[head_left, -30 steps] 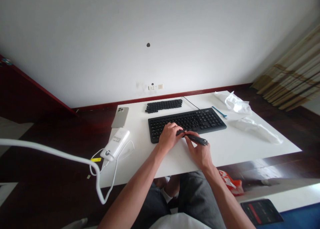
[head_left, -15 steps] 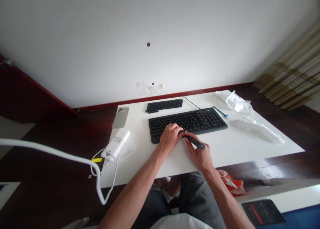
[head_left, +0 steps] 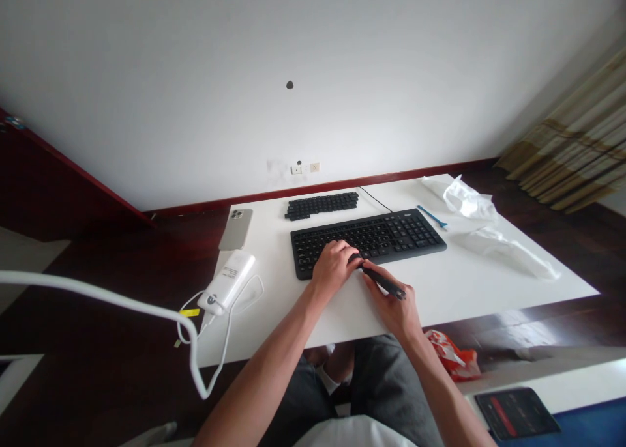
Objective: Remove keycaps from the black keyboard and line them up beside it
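A black keyboard (head_left: 366,237) lies on the white table in front of me, many of its keys showing light outlines. My right hand (head_left: 395,307) is closed around a slim black handheld tool (head_left: 384,281), whose front end reaches the keyboard's near edge. My left hand (head_left: 333,266) rests over the lower middle of the keyboard, fingers curled in to meet the tool's front end. Whatever lies under those fingertips is hidden. Behind the keyboard sits a block of black keycaps (head_left: 321,205). A thin blue tool (head_left: 432,217) lies just right of the keyboard.
On the table's (head_left: 274,317) left side are a phone (head_left: 236,229) and a white device (head_left: 227,281) with a white cable. Crumpled clear plastic bags (head_left: 508,253) lie at the right. A red and white bag (head_left: 457,357) and a dark tablet-like device (head_left: 517,413) are lower right.
My right hand and the rear of the black tool have shifted slightly right and down. My left hand stays in place on the keyboard.
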Available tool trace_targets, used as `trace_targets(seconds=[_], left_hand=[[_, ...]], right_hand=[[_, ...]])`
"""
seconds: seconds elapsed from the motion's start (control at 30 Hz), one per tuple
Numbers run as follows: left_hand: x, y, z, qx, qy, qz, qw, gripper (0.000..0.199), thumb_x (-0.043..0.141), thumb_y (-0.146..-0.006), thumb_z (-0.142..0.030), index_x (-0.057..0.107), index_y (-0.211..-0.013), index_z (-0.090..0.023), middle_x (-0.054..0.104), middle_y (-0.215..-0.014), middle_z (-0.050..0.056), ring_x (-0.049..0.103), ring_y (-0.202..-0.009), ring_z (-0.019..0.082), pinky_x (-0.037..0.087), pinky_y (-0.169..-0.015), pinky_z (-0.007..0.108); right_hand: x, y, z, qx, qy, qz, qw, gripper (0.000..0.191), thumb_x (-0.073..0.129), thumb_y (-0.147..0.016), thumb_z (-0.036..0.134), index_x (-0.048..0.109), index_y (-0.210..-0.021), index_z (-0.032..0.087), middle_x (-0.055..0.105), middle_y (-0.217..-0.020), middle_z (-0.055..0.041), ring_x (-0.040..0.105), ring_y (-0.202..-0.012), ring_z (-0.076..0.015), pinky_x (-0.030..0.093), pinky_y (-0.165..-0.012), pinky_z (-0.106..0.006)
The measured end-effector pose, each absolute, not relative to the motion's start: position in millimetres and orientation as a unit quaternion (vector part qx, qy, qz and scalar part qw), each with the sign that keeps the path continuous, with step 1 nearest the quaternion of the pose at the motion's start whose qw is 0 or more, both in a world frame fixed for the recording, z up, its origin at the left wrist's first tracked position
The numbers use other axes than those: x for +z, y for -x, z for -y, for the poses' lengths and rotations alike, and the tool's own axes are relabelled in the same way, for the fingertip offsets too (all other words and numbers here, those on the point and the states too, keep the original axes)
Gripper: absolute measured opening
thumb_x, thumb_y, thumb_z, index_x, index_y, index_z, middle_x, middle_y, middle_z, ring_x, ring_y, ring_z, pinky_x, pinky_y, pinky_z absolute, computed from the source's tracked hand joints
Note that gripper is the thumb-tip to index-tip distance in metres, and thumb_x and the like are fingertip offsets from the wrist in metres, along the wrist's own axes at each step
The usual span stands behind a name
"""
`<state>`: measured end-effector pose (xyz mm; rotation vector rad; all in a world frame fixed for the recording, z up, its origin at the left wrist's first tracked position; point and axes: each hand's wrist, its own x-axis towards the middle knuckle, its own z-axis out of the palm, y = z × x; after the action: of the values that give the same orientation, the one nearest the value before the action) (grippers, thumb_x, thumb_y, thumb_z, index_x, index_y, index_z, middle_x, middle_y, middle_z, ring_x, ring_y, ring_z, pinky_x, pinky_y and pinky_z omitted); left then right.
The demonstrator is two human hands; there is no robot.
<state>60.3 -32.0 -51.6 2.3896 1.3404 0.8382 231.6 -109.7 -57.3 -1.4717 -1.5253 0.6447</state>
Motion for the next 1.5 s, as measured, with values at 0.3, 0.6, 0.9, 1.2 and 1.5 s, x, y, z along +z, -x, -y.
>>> trace_targets(seconds=[0.3, 0.6, 0.9, 1.2, 1.5], left_hand=[[-53.1, -60.6, 31.6, 0.28, -0.829, -0.465, 0.135, 0.022, 0.065, -0.099, -0.036, 0.072, -0.115, -0.022, 0.068, -0.106, 0.004, 0.061, -0.103, 0.021, 0.05, -0.097, 0.035], [-47.8, -61.2, 30.4, 0.265, -0.839, -0.457, 0.129, 0.02, 0.071, -0.096, -0.034, 0.072, -0.112, -0.022, 0.066, -0.104, 0.004, 0.061, -0.101, 0.022, 0.049, -0.096, 0.037], [-51.8, -67.5, 26.1, 0.275, -0.823, -0.483, 0.117, 0.018, 0.072, -0.095, -0.035, 0.074, -0.104, -0.02, 0.069, -0.1, 0.005, 0.062, -0.1, 0.023, 0.049, -0.098, 0.039], [-48.6, -68.1, 26.3, 0.278, -0.817, -0.488, 0.134, 0.024, 0.076, -0.092, -0.04, 0.074, -0.109, -0.023, 0.07, -0.103, 0.004, 0.062, -0.1, 0.024, 0.048, -0.096, 0.041], [-46.0, -72.2, 26.7, 0.256, -0.823, -0.5, 0.089, 0.014, 0.068, -0.096, -0.034, 0.069, -0.098, -0.02, 0.068, -0.1, 0.006, 0.06, -0.097, 0.024, 0.047, -0.088, 0.039]], right_hand=[[-47.9, -230.9, 96.6, 0.252, 0.627, 0.592, 0.44, 0.035, 0.063, -0.096, 0.049, 0.075, -0.117, 0.023, 0.08, -0.115, -0.0078, 0.078, -0.103, -0.0301, 0.061, -0.093, -0.042], [15.1, -238.8, 51.2, 0.232, 0.596, 0.718, 0.275, 0.029, 0.063, -0.097, 0.044, 0.081, -0.101, 0.022, 0.082, -0.083, -0.0051, 0.079, -0.093, -0.0306, 0.056, -0.073, -0.03], [27.3, -227.4, 23.5, 0.154, 0.636, 0.73, 0.195, 0.038, 0.063, -0.093, 0.044, 0.07, -0.063, 0.022, 0.074, -0.062, -0.0076, 0.074, -0.066, -0.0272, 0.046, -0.058, -0.029], [21.6, -245.6, -1.6, 0.346, 0.629, 0.66, 0.22, 0.032, 0.067, -0.089, 0.037, 0.073, -0.063, 0.019, 0.075, -0.061, -0.0068, 0.075, -0.06, -0.023, 0.056, -0.058, -0.027], [28.5, -221.1, 11.0, 0.193, 0.664, 0.686, 0.227, 0.038, 0.069, -0.086, 0.036, 0.064, -0.051, 0.022, 0.069, -0.053, -0.0063, 0.073, -0.06, -0.0242, 0.049, -0.055, -0.027]])
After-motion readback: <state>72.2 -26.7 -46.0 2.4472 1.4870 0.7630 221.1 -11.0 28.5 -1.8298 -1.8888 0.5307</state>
